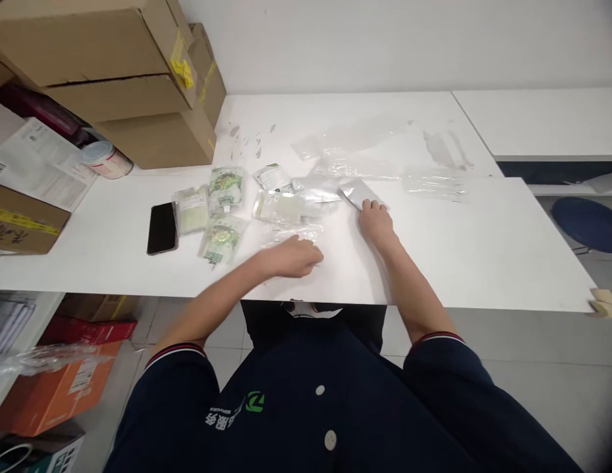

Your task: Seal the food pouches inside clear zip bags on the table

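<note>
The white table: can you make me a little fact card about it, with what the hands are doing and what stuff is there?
Table: white
Left hand: by some clear plastic; its grip is hard to tell
Right hand: fingers at a silver packet
Phone: black screen, left of the packets
Pale green packet: just right of the phone
Cardboard boxes: stacked at the back left
Tub: pale blue lid, beside the boxes

Navy shirt is bearing white characters, apparently "服务", beside green emblem; black handwriting is marking lower-left carton, but not reading clearly; print on green pouches and white barcoded panel is appearing too small for reading
</note>
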The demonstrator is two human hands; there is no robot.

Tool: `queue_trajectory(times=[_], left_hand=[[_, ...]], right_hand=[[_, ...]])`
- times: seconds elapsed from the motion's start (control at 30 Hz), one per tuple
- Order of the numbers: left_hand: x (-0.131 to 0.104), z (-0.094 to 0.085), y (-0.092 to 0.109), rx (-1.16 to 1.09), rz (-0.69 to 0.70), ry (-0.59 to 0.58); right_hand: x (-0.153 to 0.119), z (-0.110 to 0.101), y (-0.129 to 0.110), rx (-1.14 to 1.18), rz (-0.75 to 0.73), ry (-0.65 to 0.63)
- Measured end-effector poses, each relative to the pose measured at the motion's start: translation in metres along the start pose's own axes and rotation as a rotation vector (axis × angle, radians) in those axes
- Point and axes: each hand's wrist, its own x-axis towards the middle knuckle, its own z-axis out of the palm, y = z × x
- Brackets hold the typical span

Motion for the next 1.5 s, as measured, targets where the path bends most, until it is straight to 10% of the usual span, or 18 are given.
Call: queue_trajectory(times=[0.17, 0.3, 0.53, 0.77, 1.03, 1.5], left_hand=[[-0.015, 0.081, 0.035, 0.129, -0.170, 0.043], [-0.055, 0.106, 0.043, 0.088, -0.329, 0.176], [-0.055, 0.084, -0.006, 0.025, -0.437, 0.184], [-0.050, 0.102, -0.031, -0.035, -0.280, 0.376], [-0.072, 0.113, -0.048, 0.010, -0.383, 0.631], [-0.035, 0.076, -0.091, 0.335, -0.249, 0.185]], right_hand=[[-0.023, -0.005, 0.035, -0.038, 0.003, 0.007], [-0.067, -0.014, 0.056, 0.282, 0.149, 0.241], [-0.125, -0.028, 0.013, 0.734, -0.121, 0.363], [-0.133, 0.014, -0.028, 0.275, -0.788, 0.379], [-0.147, 0.038, -0.023, -0.006, -0.980, 0.111], [-0.158, 0.029, -0.038, -0.082, -0.946, 0.106]])
